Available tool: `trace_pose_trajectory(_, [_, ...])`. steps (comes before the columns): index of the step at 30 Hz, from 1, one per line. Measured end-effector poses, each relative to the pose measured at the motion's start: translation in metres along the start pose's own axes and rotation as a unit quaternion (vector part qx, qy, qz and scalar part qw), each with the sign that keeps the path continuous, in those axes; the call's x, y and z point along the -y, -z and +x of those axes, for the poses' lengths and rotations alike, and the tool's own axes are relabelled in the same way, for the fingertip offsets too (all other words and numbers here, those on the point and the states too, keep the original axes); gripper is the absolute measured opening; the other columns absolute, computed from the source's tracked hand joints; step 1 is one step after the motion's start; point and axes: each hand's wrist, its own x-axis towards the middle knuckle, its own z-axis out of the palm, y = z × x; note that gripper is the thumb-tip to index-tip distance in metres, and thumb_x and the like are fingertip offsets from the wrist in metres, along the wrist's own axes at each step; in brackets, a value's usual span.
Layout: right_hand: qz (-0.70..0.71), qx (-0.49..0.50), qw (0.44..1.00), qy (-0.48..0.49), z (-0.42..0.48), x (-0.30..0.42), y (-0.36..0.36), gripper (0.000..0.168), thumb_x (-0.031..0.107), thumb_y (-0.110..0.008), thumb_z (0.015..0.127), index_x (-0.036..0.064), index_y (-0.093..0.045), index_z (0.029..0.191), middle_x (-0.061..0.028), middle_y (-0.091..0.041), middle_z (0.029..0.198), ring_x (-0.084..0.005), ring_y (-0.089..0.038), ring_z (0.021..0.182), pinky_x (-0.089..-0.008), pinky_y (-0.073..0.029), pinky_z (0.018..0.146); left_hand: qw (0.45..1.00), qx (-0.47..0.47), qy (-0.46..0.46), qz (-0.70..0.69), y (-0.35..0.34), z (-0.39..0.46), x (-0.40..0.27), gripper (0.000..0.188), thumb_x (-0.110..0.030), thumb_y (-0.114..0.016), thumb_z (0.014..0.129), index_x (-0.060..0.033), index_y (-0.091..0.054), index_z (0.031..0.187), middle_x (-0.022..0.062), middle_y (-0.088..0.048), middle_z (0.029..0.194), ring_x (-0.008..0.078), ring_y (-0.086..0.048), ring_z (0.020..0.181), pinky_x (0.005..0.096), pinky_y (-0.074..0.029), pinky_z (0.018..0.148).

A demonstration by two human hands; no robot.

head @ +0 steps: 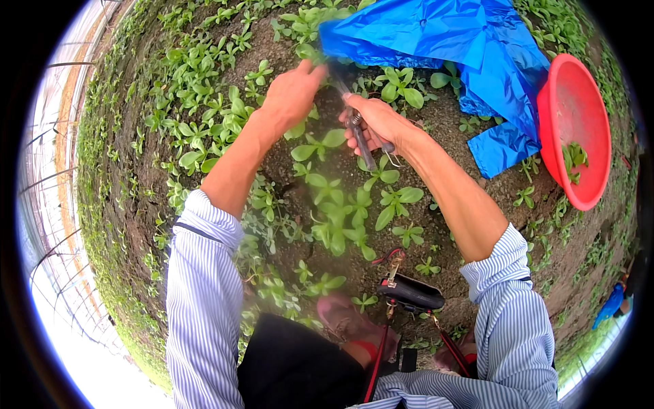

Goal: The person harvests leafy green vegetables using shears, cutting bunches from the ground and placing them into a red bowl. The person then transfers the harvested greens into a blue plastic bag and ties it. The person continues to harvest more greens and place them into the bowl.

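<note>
My right hand [375, 122] holds spring-loaded hand pruners [356, 118] by the handles, blades pointing up and left towards my left hand. My left hand [296, 92] is just left of the blades, its fingers reaching over a leafy green plant [308, 51] beside the edge of a blue plastic sheet [434, 30]. The fingertips are blurred, and whether they pinch a leaf cannot be told. Low green seedlings [334, 214] grow in the soil between my forearms.
A red plastic basin [577, 133] with a few green leaves [574, 161] stands tilted at the right, against the sheet. A small black bag [411, 292] hangs on red straps near my shoes. Plants cover the soil at left. Another person's blue sleeve [610, 305] shows at the far right.
</note>
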Motion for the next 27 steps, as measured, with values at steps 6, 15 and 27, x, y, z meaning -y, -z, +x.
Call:
trace_pose_trajectory(6, [0.024, 0.011, 1.0, 0.002, 0.014, 0.008, 0.001, 0.042, 0.043, -0.037, 0.101, 0.003, -0.05, 0.095, -0.0063, -0.056, 0.068, -0.016, -0.057, 0.057, -0.0324, -0.053, 0.055, 1.0, -0.024, -0.008, -0.006, -0.004, -0.001, 0.001, 0.054, 0.01, -0.053, 0.072, -0.0024, -0.052, 0.125, 0.0181, -0.056, 0.102, 0.0382, -0.062, 0.088, 0.0447, -0.051, 0.073])
trace_pose_trajectory(15, [0.017, 0.015, 1.0, -0.002, 0.022, 0.01, 0.0, 0.041, 0.041, -0.037, 0.101, 0.002, -0.05, 0.094, -0.0054, -0.055, 0.068, -0.014, -0.055, 0.055, -0.0305, -0.052, 0.053, 0.999, -0.05, -0.016, 0.002, -0.002, -0.003, 0.002, 0.047, 0.009, -0.059, 0.069, -0.0036, -0.054, 0.114, 0.0161, -0.059, 0.099, 0.0351, -0.063, 0.09, 0.0414, -0.053, 0.075])
trace_pose_trajectory(27, [0.041, 0.007, 0.999, 0.009, -0.023, -0.011, 0.007, 0.049, 0.048, -0.035, 0.101, 0.002, -0.051, 0.101, -0.0032, -0.05, 0.07, -0.0131, -0.052, 0.056, -0.0317, -0.048, 0.05, 0.99, -0.104, 0.068, -0.066, 0.025, -0.03, -0.011, 0.052, 0.009, -0.05, 0.074, -0.0036, -0.053, 0.125, 0.0195, -0.058, 0.119, 0.0391, -0.061, 0.1, 0.0437, -0.052, 0.084])
